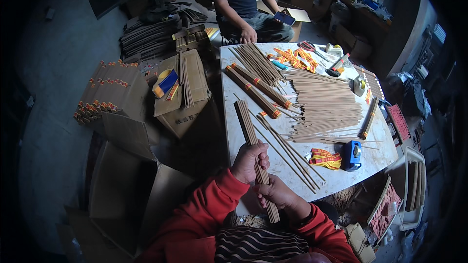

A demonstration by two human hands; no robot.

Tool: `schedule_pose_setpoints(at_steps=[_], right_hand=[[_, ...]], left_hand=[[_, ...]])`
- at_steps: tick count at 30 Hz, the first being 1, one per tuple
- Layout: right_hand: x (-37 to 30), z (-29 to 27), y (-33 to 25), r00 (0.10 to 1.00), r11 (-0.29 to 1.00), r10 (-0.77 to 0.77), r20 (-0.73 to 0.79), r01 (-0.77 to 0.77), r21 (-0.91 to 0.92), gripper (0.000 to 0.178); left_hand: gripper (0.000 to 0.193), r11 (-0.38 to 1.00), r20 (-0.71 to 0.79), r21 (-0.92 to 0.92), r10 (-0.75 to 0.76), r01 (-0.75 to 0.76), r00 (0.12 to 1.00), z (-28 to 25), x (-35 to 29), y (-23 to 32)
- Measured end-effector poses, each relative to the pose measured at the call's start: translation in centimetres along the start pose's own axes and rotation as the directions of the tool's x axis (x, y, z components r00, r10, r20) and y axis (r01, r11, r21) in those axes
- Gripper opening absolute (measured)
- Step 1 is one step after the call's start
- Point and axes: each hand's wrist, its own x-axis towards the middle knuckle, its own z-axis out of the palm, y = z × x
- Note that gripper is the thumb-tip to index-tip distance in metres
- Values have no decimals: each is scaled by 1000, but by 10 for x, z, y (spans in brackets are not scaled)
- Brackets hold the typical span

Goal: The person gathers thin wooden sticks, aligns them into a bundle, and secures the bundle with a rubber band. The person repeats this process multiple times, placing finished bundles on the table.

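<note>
A bundle of thin brown incense sticks (247,122) slants up from my lap over the table's near left edge. My left hand (249,162) is wrapped round its middle, and my right hand (278,191) grips it lower down, near the bottom end. Several loose sticks (287,152) lie just right of the bundle. Beyond it rest two banded bundles (257,92) with red and yellow paper labels. A wide layer of loose incense sticks (327,101) covers the table's middle. Red and yellow label strips (325,159) lie beside a blue tape dispenser (352,156) at the right.
The white table (233,139) has scissors (307,46) and more label strips (297,59) at its far side. Across it sits a person (239,0) holding a phone (284,18). An open cardboard box (124,139) stands at my left, near stacked labelled bundles (109,87).
</note>
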Motion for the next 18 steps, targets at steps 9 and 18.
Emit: schedule_pose_setpoints(at_steps=[9, 18], right_hand=[[1, -1, 1, 1000, 1000, 10, 0, -10, 20, 12], [1, -2, 1, 1000, 1000, -5, 6, 5, 19, 12]], left_hand=[[16, 1000, 7, 13, -1, 1, 1000, 0, 0, 0], [17, 1000, -3, 15, -4, 4, 1000, 2, 0, 1]])
